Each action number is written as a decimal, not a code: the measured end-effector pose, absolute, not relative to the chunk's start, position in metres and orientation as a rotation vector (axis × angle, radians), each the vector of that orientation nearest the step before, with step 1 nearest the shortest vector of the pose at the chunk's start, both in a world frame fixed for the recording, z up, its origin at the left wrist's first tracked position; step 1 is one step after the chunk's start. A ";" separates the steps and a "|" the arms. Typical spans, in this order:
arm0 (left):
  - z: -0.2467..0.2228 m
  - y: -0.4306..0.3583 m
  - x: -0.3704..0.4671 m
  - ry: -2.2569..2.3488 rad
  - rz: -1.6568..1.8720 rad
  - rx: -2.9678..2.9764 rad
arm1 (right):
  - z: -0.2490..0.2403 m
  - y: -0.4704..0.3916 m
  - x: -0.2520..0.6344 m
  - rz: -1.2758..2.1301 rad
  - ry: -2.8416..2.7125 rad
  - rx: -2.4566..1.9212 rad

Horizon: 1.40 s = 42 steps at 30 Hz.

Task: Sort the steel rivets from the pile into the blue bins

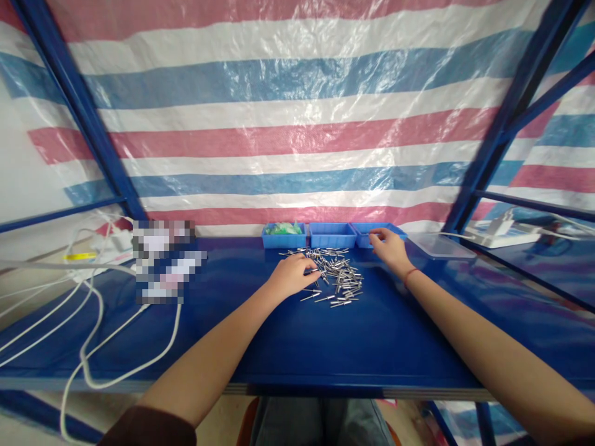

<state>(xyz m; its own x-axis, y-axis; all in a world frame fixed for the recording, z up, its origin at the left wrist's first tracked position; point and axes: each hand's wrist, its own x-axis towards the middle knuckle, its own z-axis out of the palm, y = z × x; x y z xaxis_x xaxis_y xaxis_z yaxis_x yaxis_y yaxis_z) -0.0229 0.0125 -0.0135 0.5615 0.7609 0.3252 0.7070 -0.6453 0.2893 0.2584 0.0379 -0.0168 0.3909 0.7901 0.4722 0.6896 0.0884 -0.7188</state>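
Observation:
A loose pile of silver blind rivets (pixel 346 279) lies on the blue tabletop. At the pile's left edge is my left hand (pixel 294 274), its thumb and fingertips bent together among the rivets; what they pinch is too small to make out. My right hand (pixel 389 248) hangs over the right blue bin (pixel 400 235) with thumb and forefinger closed together. Anything between those fingertips is too small to tell, and the hand hides part of this bin. The middle blue bin (pixel 332 235) stands beside it, and the left blue bin (pixel 284 240) holds green plastic packaging (pixel 283 228).
A clear plastic lid (pixel 442 246) lies right of the bins. White cables (pixel 100 334) loop over the table's left side, near a blurred-out patch (pixel 170 266). A power strip (pixel 504 232) is at the far right. Blue posts and a striped sheet (pixel 297 136) stand behind.

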 end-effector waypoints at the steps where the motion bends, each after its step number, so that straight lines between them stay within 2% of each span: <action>1: -0.014 0.013 -0.023 1.255 0.621 2.666 | -0.016 0.035 0.252 0.109 -1.399 -1.615; 8: -0.015 0.004 -0.016 1.318 0.583 2.751 | -0.008 0.008 0.195 0.116 -1.891 -1.352; 15: -0.011 0.000 -0.013 1.249 0.900 2.697 | -0.009 -0.010 0.169 0.119 -2.265 -1.044; 20: -0.011 0.001 -0.008 1.066 1.172 2.471 | -0.010 -0.009 0.166 0.223 -2.207 -1.032; 26: -0.014 0.001 -0.001 0.957 1.290 2.122 | -0.014 -0.004 0.166 0.431 -2.076 -0.986; 35: -0.011 0.002 -0.003 0.907 1.414 2.163 | -0.010 -0.010 0.161 0.545 -2.002 -0.972; 42: -0.009 0.002 -0.004 0.898 1.474 2.126 | -0.009 -0.012 0.157 0.859 -1.766 -1.012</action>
<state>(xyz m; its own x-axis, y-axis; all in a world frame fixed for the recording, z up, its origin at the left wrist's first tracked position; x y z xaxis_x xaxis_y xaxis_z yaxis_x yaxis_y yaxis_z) -0.0042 0.0016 -0.0093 0.2372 0.7001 0.6735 0.2774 -0.7132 0.6437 0.1573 -0.0122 -0.0091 -0.2611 0.8966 0.3578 0.2722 0.4240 -0.8638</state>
